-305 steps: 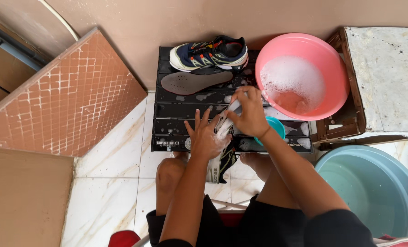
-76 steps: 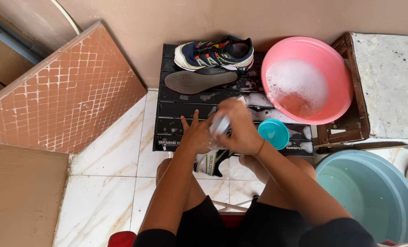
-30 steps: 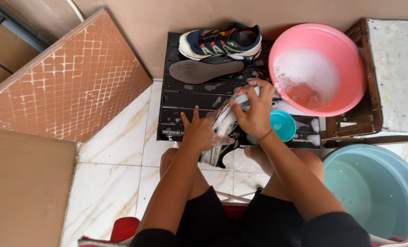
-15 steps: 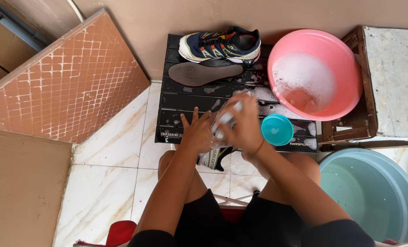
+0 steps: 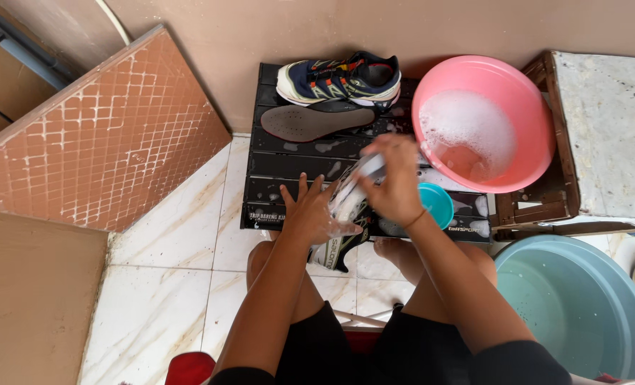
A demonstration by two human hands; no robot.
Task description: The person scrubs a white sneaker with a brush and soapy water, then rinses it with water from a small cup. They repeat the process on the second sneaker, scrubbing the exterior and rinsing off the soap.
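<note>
left hand (image 5: 309,214) fingers spread, pressing soapy shoe (image 5: 342,221) on black slatted stand (image 5: 289,164) | right hand (image 5: 396,182) closed around blurred brush (image 5: 369,167) atop shoe | teal cup (image 5: 439,204) beside wrist | pink basin (image 5: 485,121) of suds beyond

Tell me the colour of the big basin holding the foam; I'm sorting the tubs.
Pink. The foam-filled basin shows best in the head view, at upper right.
</note>
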